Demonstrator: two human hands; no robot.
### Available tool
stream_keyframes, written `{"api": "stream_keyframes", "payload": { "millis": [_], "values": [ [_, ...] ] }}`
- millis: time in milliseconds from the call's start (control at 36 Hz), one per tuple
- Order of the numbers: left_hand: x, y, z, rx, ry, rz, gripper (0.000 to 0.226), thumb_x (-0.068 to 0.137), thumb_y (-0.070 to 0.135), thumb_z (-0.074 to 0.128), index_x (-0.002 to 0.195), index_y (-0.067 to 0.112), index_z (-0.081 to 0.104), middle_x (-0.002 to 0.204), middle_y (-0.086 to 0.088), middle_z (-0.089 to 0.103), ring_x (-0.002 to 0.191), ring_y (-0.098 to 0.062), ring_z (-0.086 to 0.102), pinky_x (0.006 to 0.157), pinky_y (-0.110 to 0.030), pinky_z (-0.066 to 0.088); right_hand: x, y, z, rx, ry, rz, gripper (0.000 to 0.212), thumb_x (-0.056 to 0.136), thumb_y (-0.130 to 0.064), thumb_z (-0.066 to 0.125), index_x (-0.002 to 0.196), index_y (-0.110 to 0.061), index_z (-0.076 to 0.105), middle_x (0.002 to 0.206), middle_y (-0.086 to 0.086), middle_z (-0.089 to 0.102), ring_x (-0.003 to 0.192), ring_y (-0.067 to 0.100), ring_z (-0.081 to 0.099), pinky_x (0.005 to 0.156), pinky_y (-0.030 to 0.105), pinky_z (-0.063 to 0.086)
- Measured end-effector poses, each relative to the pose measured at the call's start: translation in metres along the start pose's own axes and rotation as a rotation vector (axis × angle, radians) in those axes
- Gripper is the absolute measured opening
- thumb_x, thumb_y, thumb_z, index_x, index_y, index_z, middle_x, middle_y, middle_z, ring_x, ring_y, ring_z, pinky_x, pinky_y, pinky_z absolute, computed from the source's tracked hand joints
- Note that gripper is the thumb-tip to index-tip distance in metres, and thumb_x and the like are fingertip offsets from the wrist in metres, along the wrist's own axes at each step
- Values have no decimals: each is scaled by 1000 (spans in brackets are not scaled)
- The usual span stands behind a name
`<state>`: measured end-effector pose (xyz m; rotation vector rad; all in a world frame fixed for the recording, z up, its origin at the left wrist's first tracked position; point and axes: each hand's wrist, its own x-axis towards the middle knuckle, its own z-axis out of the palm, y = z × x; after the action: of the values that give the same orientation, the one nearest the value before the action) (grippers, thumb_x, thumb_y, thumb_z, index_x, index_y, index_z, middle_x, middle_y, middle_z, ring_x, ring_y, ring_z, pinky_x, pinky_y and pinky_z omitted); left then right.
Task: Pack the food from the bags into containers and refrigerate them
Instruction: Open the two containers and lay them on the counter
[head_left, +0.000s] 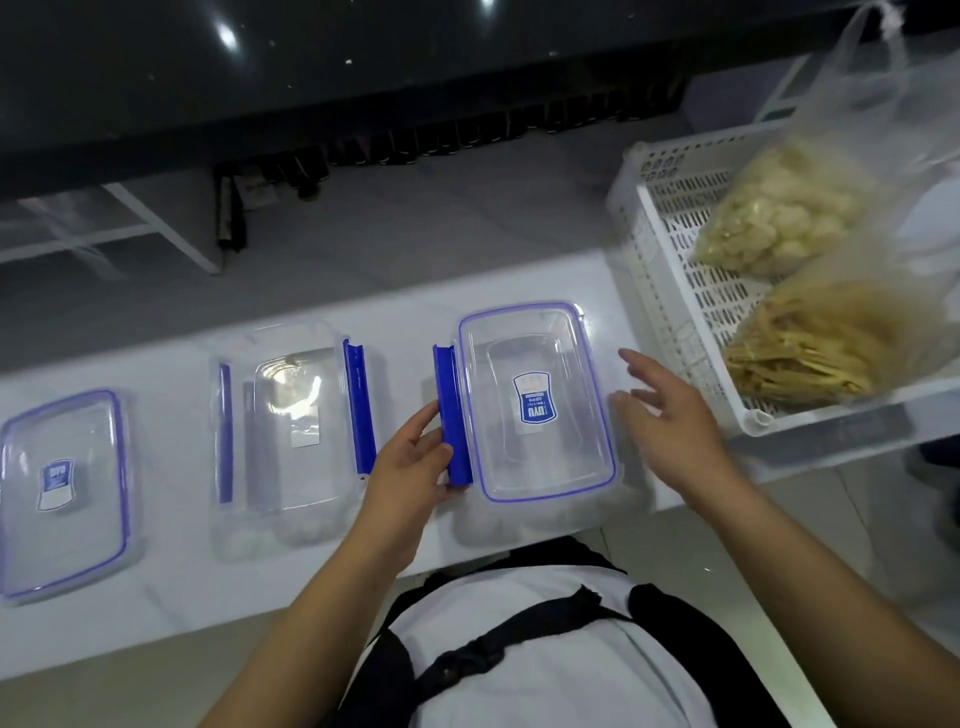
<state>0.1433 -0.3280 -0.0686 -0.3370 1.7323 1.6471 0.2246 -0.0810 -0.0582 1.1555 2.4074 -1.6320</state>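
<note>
A white bench (171, 613) runs across the view, with grey floor beyond it and a dark, glossy surface along the top of the picture. Three clear plastic pieces lie in a row on the bench. At the left end is a clear rectangular lid with a blue seal line and a blue label (65, 493), lying flat by itself. In the middle stands an open clear plastic container with blue side clips (293, 436), with no lid on it and both clips flipped outward. To its right is a second clear container with its blue-sealed, labelled lid on top (537, 402).

The left hand (415, 462) grasps the blue clip (453, 415) on the left side of this lidded container, fingers curled round the clip's lower part. The right hand (670, 415) is released, fingers spread and loosely bent, just beside the container's right edge; whether it touches the container I cannot tell.

At the right end of the bench sits a white perforated plastic basket (670, 270). In it lie two thin translucent plastic bags: one holding pale, lumpy food pieces (779, 218), the other, nearer the person, holding yellowish strips (810, 353). The food is in the bags in the basket.
</note>
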Motion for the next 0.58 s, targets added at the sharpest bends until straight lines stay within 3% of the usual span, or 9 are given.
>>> {"api": "stream_keyframes", "payload": {
  "millis": [83,139,194,250,361,444,583],
  "values": [
    [-18,11,-2,446,97,262,56,101,21,58,148,45,41,153,17,44,122,3,56,89,-18,51,-14,-13,6,-272,-5,-186,68,89,-49,64,151,-42,36,159,-9,35,145,13,32,111,29,29],
    [-29,20,-9,686,168,529,60,98,27,60,149,48,36,159,22,32,142,-1,38,106,-24,41,-24,-26,17,-438,-44,-207,84,81,-69,58,154,-48,21,166,-6,18,150,18,20,114,37,26],
    [-33,30,-19,836,237,630,60,97,37,61,150,48,35,163,18,28,150,-8,25,116,-35,32,-32,-37,32,-568,-97,-187,95,76,-81,51,153,-52,5,168,-7,2,152,23,10,116,46,26],
    [-30,36,-33,1026,316,579,70,93,56,58,154,48,25,169,9,14,156,-18,8,120,-45,18,-34,-45,48,-653,-147,-151,100,73,-85,50,151,-55,-5,167,-8,-9,153,27,3,115,52,26],
    [-12,26,-67,1297,439,323,100,78,87,42,153,53,-13,166,4,-28,153,-31,-24,120,-61,-3,-32,-47,76,-745,-187,-78,108,70,-89,51,148,-57,-16,164,-6,-24,152,36,-13,115,62,24],
    [-1,10,-90,1276,467,234,104,75,91,40,152,53,-19,164,3,-33,151,-32,-28,118,-68,-1,-31,-44,89,-842,-182,-57,112,69,-90,49,147,-53,-23,162,-4,-30,148,42,-23,112,66,19],
    [8,-6,-107,1273,473,212,106,73,93,37,153,51,-16,166,1,-29,153,-34,-22,117,-69,2,-29,-45,94,-906,-153,-47,113,67,-89,50,146,-56,-24,162,-3,-30,148,44,-18,112,63,24]
  ]
}}
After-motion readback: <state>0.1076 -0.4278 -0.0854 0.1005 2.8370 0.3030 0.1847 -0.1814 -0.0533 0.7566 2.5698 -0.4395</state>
